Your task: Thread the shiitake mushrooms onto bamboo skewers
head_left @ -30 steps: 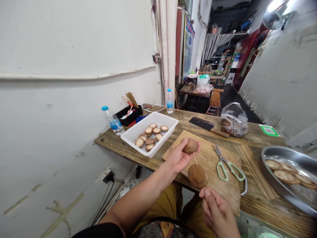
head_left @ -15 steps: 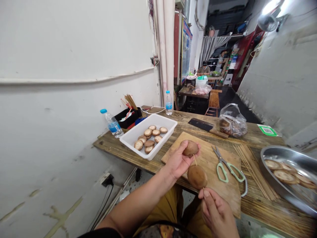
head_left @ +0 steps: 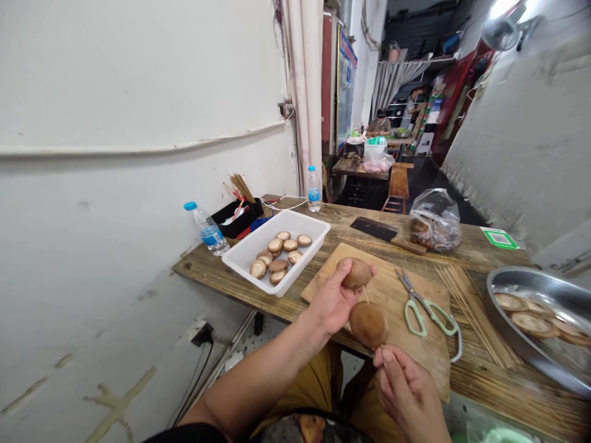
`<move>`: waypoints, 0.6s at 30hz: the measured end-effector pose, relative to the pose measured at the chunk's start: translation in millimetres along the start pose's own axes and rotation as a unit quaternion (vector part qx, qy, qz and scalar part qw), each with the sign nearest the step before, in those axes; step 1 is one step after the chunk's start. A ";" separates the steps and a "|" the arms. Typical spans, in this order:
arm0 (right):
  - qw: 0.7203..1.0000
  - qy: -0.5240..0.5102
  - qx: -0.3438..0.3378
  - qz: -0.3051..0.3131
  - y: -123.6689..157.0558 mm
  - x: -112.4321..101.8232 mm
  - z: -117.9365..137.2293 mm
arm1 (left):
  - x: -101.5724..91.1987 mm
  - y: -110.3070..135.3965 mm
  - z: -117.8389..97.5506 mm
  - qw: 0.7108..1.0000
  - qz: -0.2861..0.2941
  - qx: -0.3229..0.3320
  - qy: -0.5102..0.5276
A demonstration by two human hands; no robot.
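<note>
My left hand [head_left: 331, 300] grips a brown mushroom [head_left: 356, 273] over the wooden cutting board [head_left: 392, 307]. A thin bamboo skewer [head_left: 365, 294] runs from that mushroom through a second, larger mushroom [head_left: 368, 324] below it. My right hand [head_left: 406, 394] pinches the lower end of the skewer, close to my body. A white plastic tray [head_left: 277, 246] holding several mushroom caps sits to the left of the board.
Green-handled scissors [head_left: 425, 307] lie on the board, with a pile of loose skewers [head_left: 475, 314] beside them. A steel basin [head_left: 540, 320] with mushrooms stands at right. A cleaver [head_left: 381, 231], a plastic bag [head_left: 434, 221] and two water bottles [head_left: 207, 229] are farther back. People sit in the background.
The upper mushroom has slid down the skewer toward the larger one, so the gap between them is smaller. Both hands keep their grip.
</note>
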State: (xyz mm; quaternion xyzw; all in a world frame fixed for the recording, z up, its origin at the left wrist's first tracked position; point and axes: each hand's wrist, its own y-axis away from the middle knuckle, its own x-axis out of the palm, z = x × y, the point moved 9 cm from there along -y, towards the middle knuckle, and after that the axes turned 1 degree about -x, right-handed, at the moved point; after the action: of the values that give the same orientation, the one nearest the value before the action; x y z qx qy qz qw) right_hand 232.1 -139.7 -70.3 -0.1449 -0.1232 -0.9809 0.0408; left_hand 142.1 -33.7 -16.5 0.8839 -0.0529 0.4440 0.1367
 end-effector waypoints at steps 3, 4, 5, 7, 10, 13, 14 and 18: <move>1.000 0.001 -0.011 -0.003 -0.9 0.0 4.1 | -0.1 0.4 3.3 1.000 0.007 -0.003 -0.007; 1.000 0.005 -0.015 -0.003 -1.3 -0.1 5.1 | -0.3 0.5 3.9 1.000 0.008 -0.004 -0.010; 1.000 0.006 -0.018 -0.001 -1.7 0.0 5.6 | -0.3 0.7 4.4 1.000 0.008 -0.004 -0.013; 1.000 0.005 -0.019 0.004 -2.3 0.2 5.5 | -0.5 1.2 4.6 1.000 0.007 -0.002 -0.014; 1.000 0.004 -0.022 0.010 -3.3 0.8 6.5 | 0.1 3.0 9.3 1.000 0.005 -0.016 -0.014; 0.999 0.019 -0.028 0.004 -5.9 -0.6 10.6 | 2.0 5.8 15.6 0.999 0.007 -0.037 -0.018; 0.999 0.024 -0.031 0.006 -7.3 -0.7 12.2 | 3.2 6.5 15.6 0.999 0.011 -0.035 -0.021; 0.997 0.064 -0.042 0.011 -14.8 -3.2 15.5 | 14.1 9.1 6.9 0.998 0.062 -0.001 -0.021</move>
State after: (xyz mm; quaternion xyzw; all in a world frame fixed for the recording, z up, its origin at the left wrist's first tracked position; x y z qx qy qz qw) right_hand 237.7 -121.3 -60.3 -0.0849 -0.0773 -0.9919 0.0534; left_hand 154.0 -44.0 -7.4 0.8879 -0.1104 0.4331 0.1085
